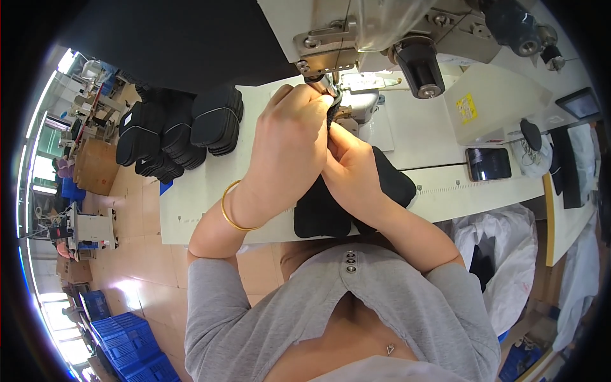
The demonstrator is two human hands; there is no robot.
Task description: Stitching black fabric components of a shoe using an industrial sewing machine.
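Just under the sewing machine head (328, 57), my left hand (287, 143) is closed, its thumb and fingers pinching the edge of a black fabric piece (323, 210). My right hand (352, 170) is below and to the right of it, fingers bent in and gripping the same piece. The piece's raised edge stands between the two hands by the presser foot, while its rounded lower parts hang over the front of the table (254, 223). My left hand hides the needle and part of the stitched edge.
Bundled stacks of black pieces (217, 120) stand on the table at the left. A phone (488, 163) lies at the right, near a black thread cone holder (420, 67). A white plastic bag (509, 254) hangs below the right side. Blue crates (127, 340) are on the floor.
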